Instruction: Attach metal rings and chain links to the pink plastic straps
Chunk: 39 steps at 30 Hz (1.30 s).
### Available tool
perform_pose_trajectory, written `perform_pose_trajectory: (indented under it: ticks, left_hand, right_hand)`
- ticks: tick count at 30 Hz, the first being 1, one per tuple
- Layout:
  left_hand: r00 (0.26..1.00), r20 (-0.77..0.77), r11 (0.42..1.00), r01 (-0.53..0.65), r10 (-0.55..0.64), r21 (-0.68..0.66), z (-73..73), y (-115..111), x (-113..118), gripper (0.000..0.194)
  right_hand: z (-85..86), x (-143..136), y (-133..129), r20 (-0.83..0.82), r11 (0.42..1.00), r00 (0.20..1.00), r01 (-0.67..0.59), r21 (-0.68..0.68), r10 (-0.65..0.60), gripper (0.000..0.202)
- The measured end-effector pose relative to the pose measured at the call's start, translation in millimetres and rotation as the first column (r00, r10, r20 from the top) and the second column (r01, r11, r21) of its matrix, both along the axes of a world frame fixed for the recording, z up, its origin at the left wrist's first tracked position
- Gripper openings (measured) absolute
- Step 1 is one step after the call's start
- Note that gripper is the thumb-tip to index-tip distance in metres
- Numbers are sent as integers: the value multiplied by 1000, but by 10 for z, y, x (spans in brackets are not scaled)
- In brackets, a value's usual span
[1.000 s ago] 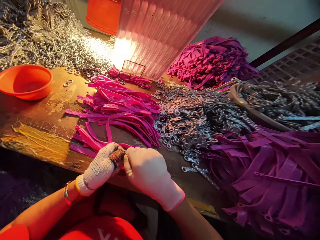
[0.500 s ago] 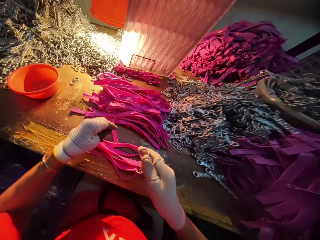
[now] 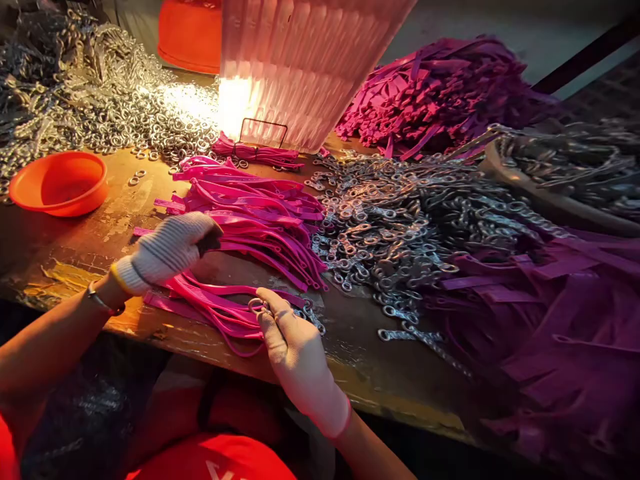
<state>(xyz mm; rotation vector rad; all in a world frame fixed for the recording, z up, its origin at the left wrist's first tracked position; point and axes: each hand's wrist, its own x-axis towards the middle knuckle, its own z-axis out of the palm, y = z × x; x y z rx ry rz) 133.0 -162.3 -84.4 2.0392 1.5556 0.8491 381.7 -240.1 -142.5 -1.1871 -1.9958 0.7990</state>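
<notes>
My left hand [image 3: 170,252], in a white glove with dark fingertips, is closed above the near pink straps. Whatever its fingers may hold is hidden. My right hand [image 3: 300,357], in a pale glove, pinches a small metal ring [image 3: 255,306] between thumb and forefinger. Just under both hands lies a small bunch of pink straps [image 3: 200,303] along the table's front edge. A metal link piece [image 3: 314,319] shows behind my right fingers. Farther back, a larger heap of pink straps [image 3: 250,213] is laid out side by side.
An orange bowl [image 3: 60,187] stands at left, before a pile of metal rings [image 3: 165,123]. Metal link pieces [image 3: 390,220] spread right of centre. Purple straps heap at the right front [image 3: 560,333] and at the back [image 3: 440,93]. A ribbed translucent panel [image 3: 310,67] stands behind.
The pink strap that rose to my left hand no longer shows there. My right hand still pinches a ring, and the link piece behind it has come into sight. The view has shifted slightly.
</notes>
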Motion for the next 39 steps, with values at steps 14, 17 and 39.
perform_pose_trajectory:
  ticks: [14,17,39]
  left_hand:
    - [770,590,847,130,242,-516,-142,-787,875,39]
    - [857,508,886,170,83,-431,-127,-796,881,37]
    - [969,213,974,161,-125,-162,-525,-879,914,19]
  right_hand:
    - [307,138,-11,298,933,949,-14,360,-100,25]
    - [323,158,-52,414,878,889,-28,478,-197,22]
    - [267,282,19,537,984,843,-86,157,-12,39]
